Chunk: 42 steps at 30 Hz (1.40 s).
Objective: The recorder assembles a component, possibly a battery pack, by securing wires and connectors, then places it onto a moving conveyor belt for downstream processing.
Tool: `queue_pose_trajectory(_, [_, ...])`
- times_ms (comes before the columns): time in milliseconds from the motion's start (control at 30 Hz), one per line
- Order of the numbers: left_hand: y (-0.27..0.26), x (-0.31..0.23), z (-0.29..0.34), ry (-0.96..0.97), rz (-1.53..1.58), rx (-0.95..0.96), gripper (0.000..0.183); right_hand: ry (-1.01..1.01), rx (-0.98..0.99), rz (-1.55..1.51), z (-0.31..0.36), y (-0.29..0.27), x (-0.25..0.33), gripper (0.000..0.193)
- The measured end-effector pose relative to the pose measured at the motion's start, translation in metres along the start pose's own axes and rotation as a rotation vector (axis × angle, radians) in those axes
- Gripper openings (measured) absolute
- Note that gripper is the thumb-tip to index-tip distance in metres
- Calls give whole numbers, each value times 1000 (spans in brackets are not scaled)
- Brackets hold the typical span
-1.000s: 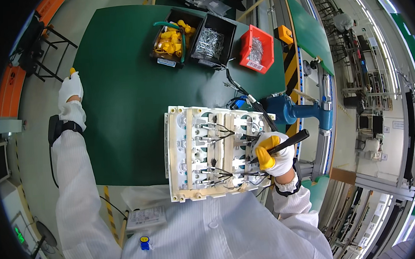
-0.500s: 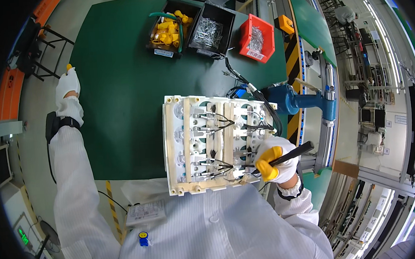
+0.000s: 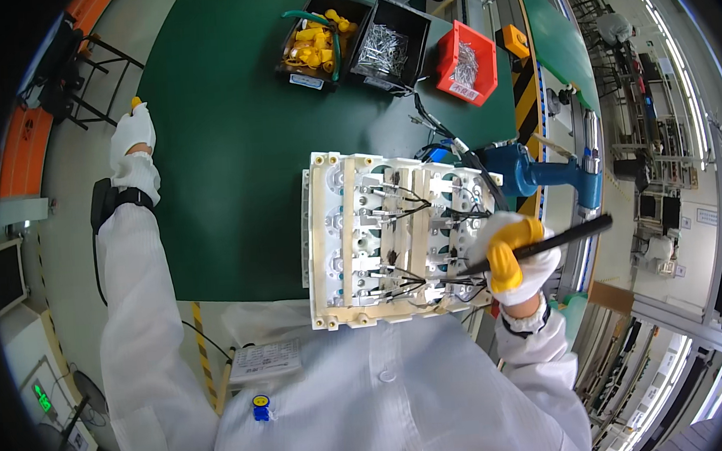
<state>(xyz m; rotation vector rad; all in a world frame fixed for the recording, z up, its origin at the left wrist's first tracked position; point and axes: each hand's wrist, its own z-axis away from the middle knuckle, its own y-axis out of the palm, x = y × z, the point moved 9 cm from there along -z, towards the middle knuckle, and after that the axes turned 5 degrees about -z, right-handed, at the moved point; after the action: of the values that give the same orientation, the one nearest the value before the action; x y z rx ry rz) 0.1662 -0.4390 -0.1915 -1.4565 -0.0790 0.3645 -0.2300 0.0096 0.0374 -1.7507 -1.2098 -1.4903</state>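
White plastic frame assembly (image 3: 391, 236), threaded with black wires and metal clips, lies flat on the green worktop (image 3: 232, 151) near its front edge, just before the person's white coat. The right hand (image 3: 511, 253), in a white glove with yellow fingertips, is closed around a thin black rod (image 3: 544, 245) whose tip touches the frame's right side (among the wires). The left hand (image 3: 133, 144), also gloved, rests well apart at the worktop's left edge; whether it grips anything cannot be told. A blue power tool (image 3: 540, 173) lies just right of the frame. Two black bins (image 3: 358, 35) and a red bin (image 3: 466, 58) of small parts stand at the far edge.
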Motion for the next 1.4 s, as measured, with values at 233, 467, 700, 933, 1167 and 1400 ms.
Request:
queue_pose_trajectory(233, [11, 17, -11, -24, 24, 33, 68, -58, 516, 485, -32, 87, -35, 21])
queue_pose_trajectory(467, [8, 8, -9, -10, 48, 11, 68, 17, 612, 430, -18, 84, -47, 23])
queue_pose_trajectory(700, [8, 11, -10, -27, 23, 20, 70, -60, 538, 399, -25, 85, -34, 25])
queue_pose_trajectory(933, [7, 11, -11, -22, 7, 14, 69, -67, 639, 393, -21, 87, -33, 24])
queue_pose_trajectory(1167, [2, 6, -2, -8, 23, 10, 69, -40, 758, 415, -23, 94, -34, 22])
queue_pose_trajectory(1400, [2, 7, -3, -14, 9, -7, 69, -27, 597, 348, -21, 81, -33, 20])
